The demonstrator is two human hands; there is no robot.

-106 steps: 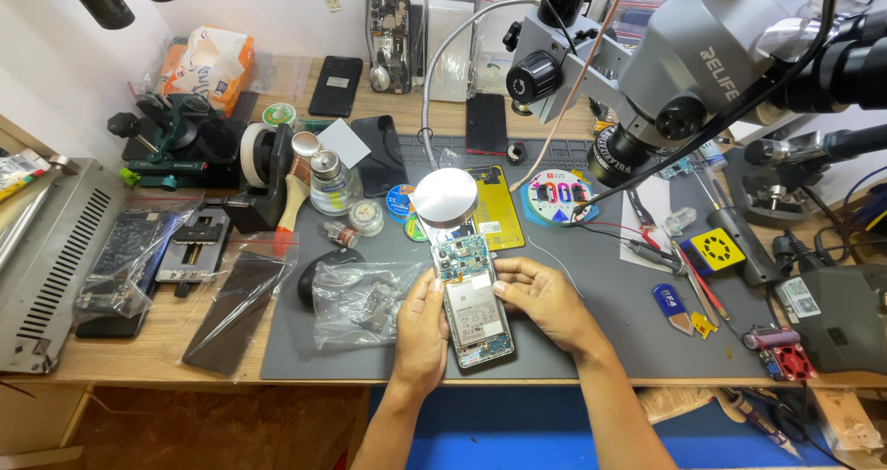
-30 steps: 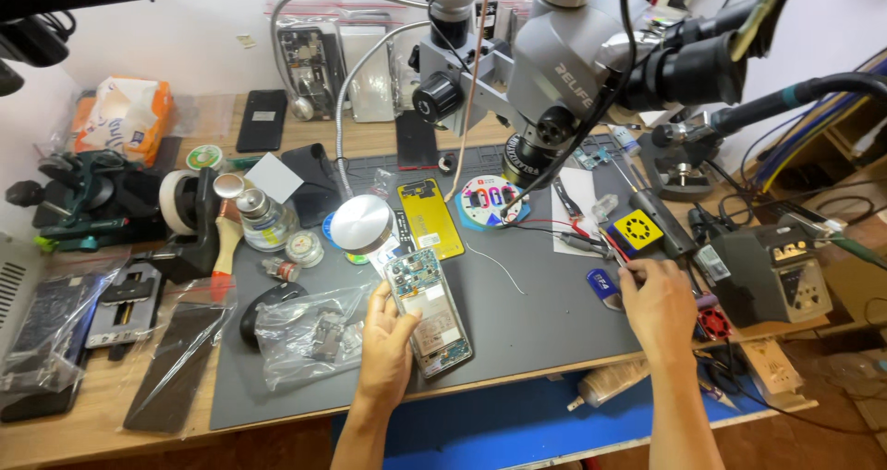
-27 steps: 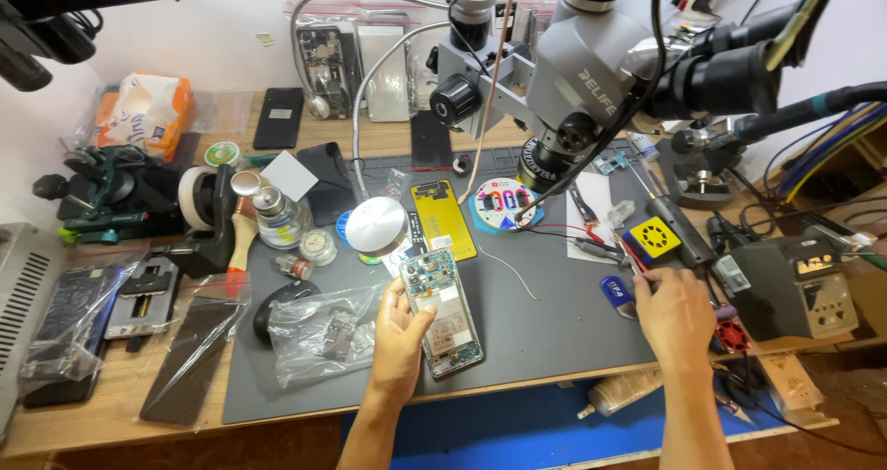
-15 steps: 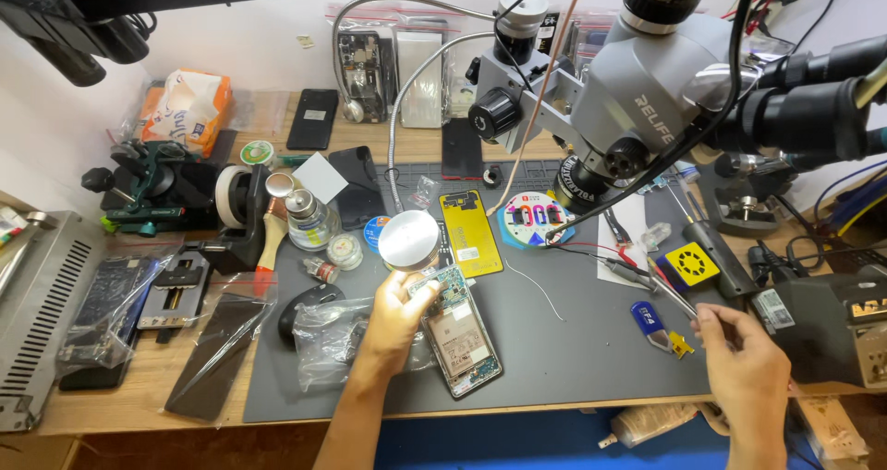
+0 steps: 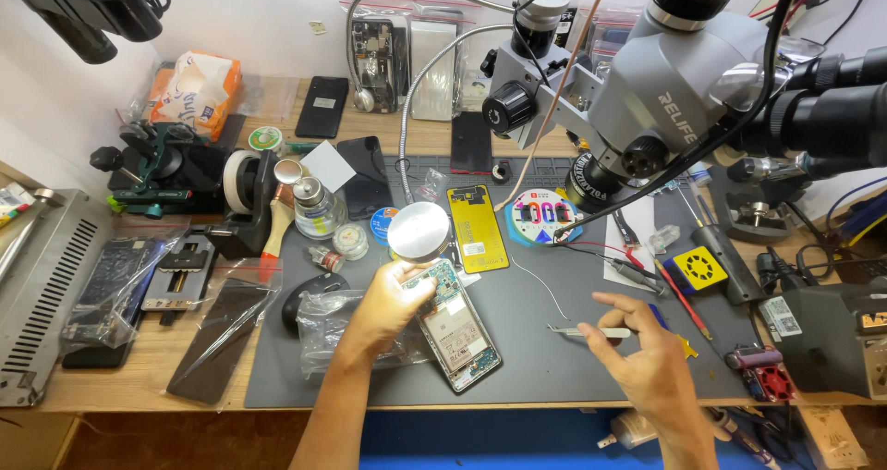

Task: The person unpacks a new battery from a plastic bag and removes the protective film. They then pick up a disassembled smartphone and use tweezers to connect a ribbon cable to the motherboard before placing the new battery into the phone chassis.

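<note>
An opened smartphone point(image 5: 455, 329) with its back off lies on the grey work mat point(image 5: 545, 359), its circuit board showing. My left hand point(image 5: 386, 307) rests on the phone's upper left corner and holds it down. My right hand point(image 5: 640, 352) hovers over the mat to the right of the phone and pinches metal tweezers point(image 5: 582, 332), whose tips point left. A gap of bare mat lies between the tweezer tips and the phone.
A grey microscope point(image 5: 647, 109) hangs over the back right. A yellow phone back point(image 5: 477, 228), a round lamp head point(image 5: 418, 232), a glass bottle point(image 5: 319, 207), a plastic bag point(image 5: 328, 327) and a brush point(image 5: 272, 231) surround the phone. Soldering gear point(image 5: 832, 331) stands at right.
My right hand came back from the tools at the right edge, now holding tweezers over the mat. My left hand stayed on the phone. The view swung left.
</note>
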